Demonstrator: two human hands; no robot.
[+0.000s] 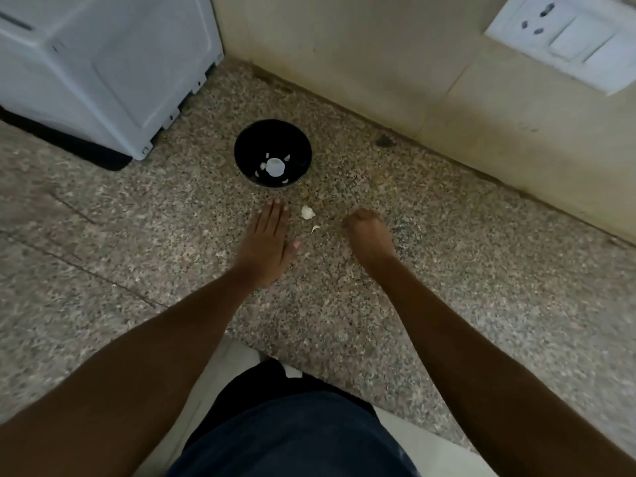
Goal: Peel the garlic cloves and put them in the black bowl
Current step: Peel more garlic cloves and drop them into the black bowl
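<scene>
Speckled granite counter [430, 270]: left hand [266, 242] flat, fingers straight, right hand [370, 235] curled (grip unclear), garlic clove [307, 212] loose between them just short of black bowl [247, 146]; pale skin scrap [315, 229] could get lost against the pattern.

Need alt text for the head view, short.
Two bare hands, left hand flat, right hand curled, rest on a speckled counter beside two garlic pieces, below a black bowl holding white bits.

The right hand [370, 235] hides its curled fingers; whether they hold anything is unclear.
</scene>
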